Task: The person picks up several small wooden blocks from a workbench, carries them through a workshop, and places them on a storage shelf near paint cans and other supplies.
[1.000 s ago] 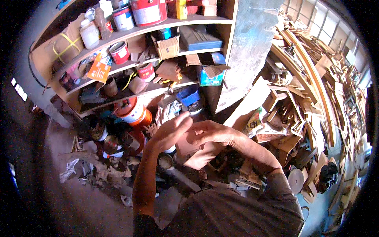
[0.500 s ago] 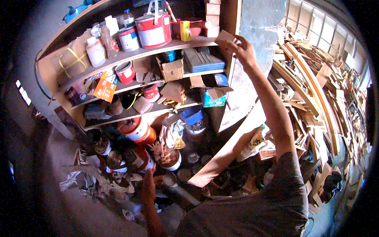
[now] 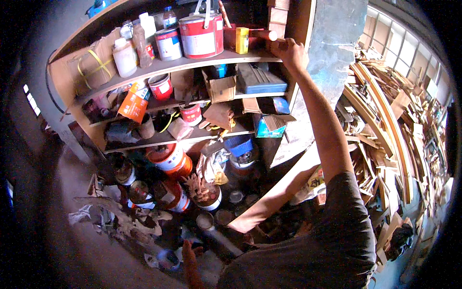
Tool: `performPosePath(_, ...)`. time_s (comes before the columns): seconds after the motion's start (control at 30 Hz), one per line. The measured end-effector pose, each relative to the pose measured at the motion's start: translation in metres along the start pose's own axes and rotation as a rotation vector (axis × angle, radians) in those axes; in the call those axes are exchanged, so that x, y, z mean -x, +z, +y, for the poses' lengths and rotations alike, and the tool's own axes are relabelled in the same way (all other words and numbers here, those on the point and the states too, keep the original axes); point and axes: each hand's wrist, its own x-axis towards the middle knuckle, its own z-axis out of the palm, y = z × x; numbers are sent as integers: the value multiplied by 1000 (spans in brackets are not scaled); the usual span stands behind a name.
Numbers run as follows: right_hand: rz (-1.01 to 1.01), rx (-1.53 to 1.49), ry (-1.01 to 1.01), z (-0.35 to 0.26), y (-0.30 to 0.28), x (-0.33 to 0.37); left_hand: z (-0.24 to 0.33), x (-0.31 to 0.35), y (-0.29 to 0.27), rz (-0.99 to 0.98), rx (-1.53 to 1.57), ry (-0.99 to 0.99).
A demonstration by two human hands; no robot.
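My right hand [image 3: 293, 54] reaches to the right end of the top shelf [image 3: 207, 61]. Its fingers are closed on a small flat brown piece [image 3: 276, 46], mostly in shadow, so its kind is unclear. Just above it stands a stack of pinkish-brown blocks [image 3: 277, 15]. To the left are a white-ended red roll or tube [image 3: 272, 35] and a yellow box [image 3: 242, 40]. Low in the view, my left hand [image 3: 191, 251] hangs in dim light over the cluttered floor, fingers apart and holding nothing visible.
Paint cans, including a large red-and-white pail [image 3: 202, 38], and bottles line the top shelf. Lower shelves hold a grey-blue case [image 3: 262, 79] and cartons. Buckets [image 3: 171, 160] and rags crowd the floor. A wooden board [image 3: 269, 202] slants nearby; scrap wood [image 3: 385, 125] is piled right.
My right hand has brought the brown piece from beside the shelf's end in over the shelf, among the items. My left hand has dropped lower. The view has shifted slightly.
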Motion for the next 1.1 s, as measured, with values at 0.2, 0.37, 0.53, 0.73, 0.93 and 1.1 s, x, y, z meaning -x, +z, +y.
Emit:
performPosePath(0.2,63,103,-135,21,14,-6,1,25,25,35,-35,-95)
performPosePath(0.37,-136,-30,-204,26,-3,-22,-17,23,46,26,-9,-135)
performPosePath(0.53,-140,-28,-249,25,1,-23,-23,11,56,-54,26,-200)
performPosePath(0.73,-43,187,-446,33,13,-44,26,20,85,-119,-118,-57)
performPosePath(0.93,-62,31,-624,54,29,-54,25,25,79,-81,-109,-118)
performPosePath(1.1,-175,133,-452,8,1,-32,-4,23,67,-63,-139,-159)
